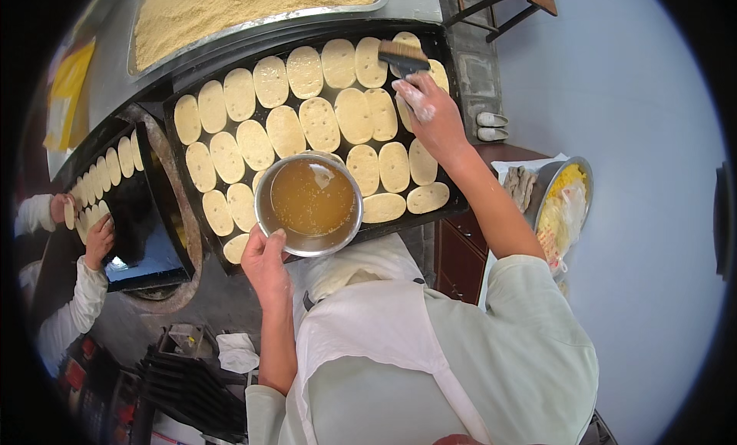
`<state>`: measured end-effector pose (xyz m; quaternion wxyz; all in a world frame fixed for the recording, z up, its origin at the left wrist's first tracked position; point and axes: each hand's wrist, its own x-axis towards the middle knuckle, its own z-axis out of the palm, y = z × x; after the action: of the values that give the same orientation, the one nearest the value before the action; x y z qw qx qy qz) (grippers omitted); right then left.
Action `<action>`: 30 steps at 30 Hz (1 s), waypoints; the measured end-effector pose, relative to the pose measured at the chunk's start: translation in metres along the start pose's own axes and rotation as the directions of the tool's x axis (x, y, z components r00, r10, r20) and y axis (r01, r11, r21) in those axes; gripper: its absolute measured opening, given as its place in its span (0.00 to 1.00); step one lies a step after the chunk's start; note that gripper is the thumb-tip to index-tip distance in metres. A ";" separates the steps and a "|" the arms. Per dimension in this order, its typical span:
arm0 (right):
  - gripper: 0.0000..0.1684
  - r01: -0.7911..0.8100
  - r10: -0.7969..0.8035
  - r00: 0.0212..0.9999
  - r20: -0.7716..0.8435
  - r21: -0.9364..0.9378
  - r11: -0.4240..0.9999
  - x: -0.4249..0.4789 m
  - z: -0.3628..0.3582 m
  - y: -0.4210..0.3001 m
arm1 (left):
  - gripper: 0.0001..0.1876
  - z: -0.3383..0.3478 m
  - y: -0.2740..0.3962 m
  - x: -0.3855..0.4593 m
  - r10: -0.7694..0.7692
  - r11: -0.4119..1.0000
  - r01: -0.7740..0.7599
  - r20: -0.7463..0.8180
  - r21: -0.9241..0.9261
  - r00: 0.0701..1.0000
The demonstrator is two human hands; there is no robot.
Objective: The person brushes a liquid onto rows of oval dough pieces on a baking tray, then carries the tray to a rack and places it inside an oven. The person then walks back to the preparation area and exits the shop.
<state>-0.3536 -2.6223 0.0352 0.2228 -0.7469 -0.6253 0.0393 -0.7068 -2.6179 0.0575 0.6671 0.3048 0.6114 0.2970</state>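
Observation:
My left hand (268, 266) grips the rim of a round metal bowl (262, 232), which holds a brownish-yellow liquid (311, 197) with small bubbles or specks. The bowl hangs over the near side of a black baking tray (230, 131) and hides some of what lies beneath. Rows of flat oval dough pieces (319, 124), several dotted with small dents, fill the tray. Some in the far row look wet and shiny. At the tray's far right corner my right hand (429, 108) holds a wide pastry brush (403, 56), its bristles over the dough pieces there.
Beyond the tray is a metal pan of yellow crumbs (247, 19). To the left, a co-worker's hands (101, 240) handle dough pieces on a second black tray (164, 226). At right stands a metal basin (567, 191) with yellow food and a plastic bag. Black trays (190, 381) are stacked lower left.

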 end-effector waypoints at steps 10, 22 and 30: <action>0.10 -0.171 0.223 0.971 -0.080 0.419 0.892 0.007 -0.035 -0.050 | 0.04 -0.002 0.002 -0.003 -0.017 1.000 0.017 0.001 -0.013 1.000; 0.12 -0.507 0.620 0.784 0.001 0.578 0.640 0.027 -0.038 -0.028 | 0.03 -0.005 -0.004 -0.005 -0.012 0.999 0.011 -0.024 -0.036 1.000; 0.15 -0.062 0.082 0.982 -0.168 0.119 0.991 0.006 -0.019 -0.015 | 0.03 -0.005 -0.005 -0.009 -0.016 0.999 0.015 -0.025 -0.037 1.000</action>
<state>-0.3599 -2.6201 0.0592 0.3167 -0.7558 -0.5729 0.0177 -0.7126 -2.6275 0.0588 0.6673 0.2838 0.6164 0.3068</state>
